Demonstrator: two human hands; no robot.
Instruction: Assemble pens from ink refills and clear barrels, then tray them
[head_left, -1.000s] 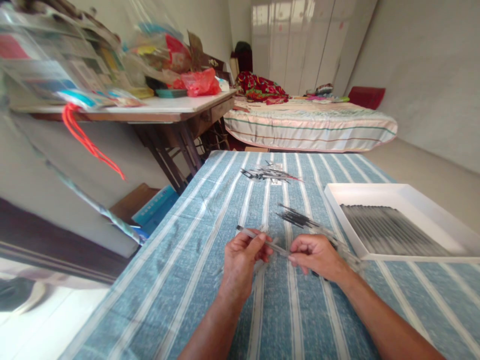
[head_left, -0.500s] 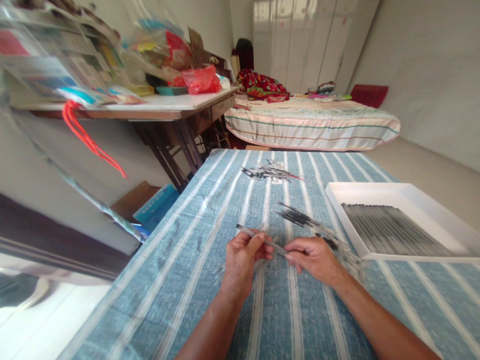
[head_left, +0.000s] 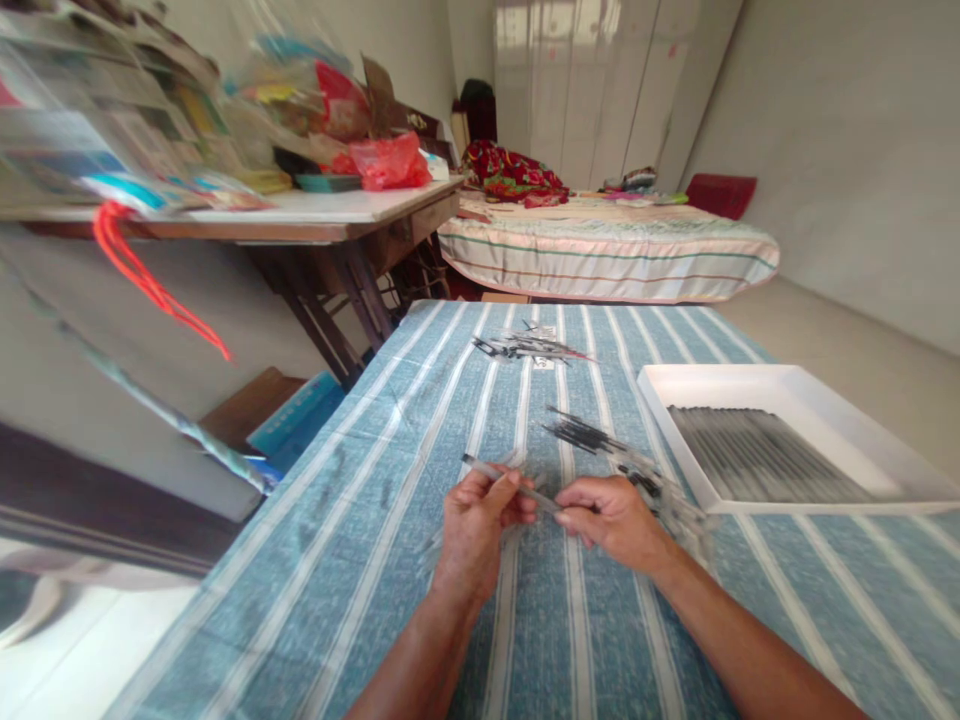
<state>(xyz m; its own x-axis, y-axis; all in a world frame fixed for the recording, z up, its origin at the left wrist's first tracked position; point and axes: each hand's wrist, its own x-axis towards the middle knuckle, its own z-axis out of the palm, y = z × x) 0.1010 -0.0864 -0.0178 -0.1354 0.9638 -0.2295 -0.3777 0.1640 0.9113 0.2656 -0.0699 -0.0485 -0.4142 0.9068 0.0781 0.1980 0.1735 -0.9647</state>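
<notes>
A slim grey pen (head_left: 484, 468) with a dark end slants between my two hands above the striped cloth. My left hand (head_left: 480, 510) is closed around its middle, thumb on top. The fingers of my right hand (head_left: 604, 508) pinch its lower right end. Behind my right hand lies a loose pile of black and clear pen parts (head_left: 581, 432), partly covered by that hand. More pale, clear parts lie beneath my left hand, blurred and mostly hidden. Farther back rests a small heap of thin dark and clear pieces (head_left: 532, 346), one with a red tip.
On the right stands a white tray (head_left: 720, 370) holding a row of dark grey pens (head_left: 757, 455). A blue striped cloth (head_left: 315, 560) covers the table. To the left is a cluttered desk (head_left: 322, 220) with a red bag (head_left: 390, 162); a bed (head_left: 600, 240) stands beyond.
The whole view has shifted slightly, so things appear a little farther left. Both hands keep the same hold on the pen.
</notes>
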